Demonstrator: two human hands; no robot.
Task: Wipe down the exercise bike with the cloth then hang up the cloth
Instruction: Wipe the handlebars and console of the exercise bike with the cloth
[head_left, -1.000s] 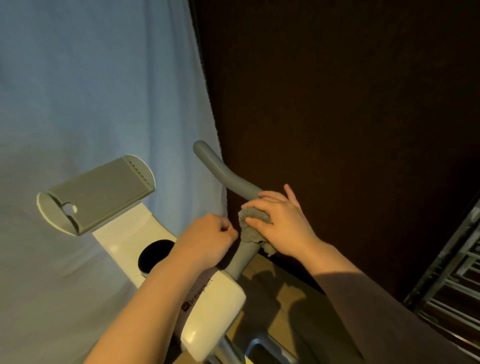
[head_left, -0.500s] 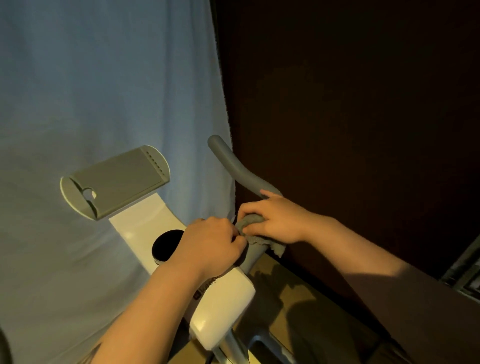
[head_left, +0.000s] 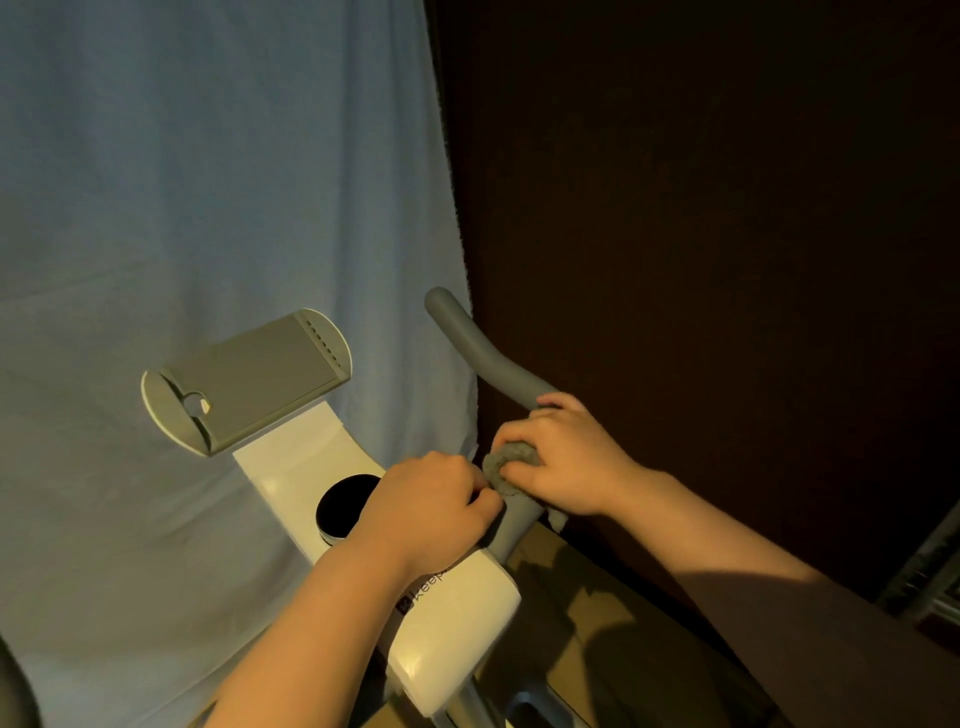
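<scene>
The right hand (head_left: 569, 460) is gripping the grey cloth (head_left: 511, 465), fingers curling it round the exercise bike (head_left: 457, 618)'s handlebar (head_left: 488, 358) near its base. The left hand (head_left: 426, 512) is lying fisted beside it; what it is holding cannot be told. The bar's upper length is standing free.

Dim, warm yellowish light falls from the upper left. The bike (head_left: 457, 618) shows soft glare on its white housing. The right side is near black, arm shadows cross the floor (head_left: 597, 639), and wide-angle bending warps the edges.
</scene>
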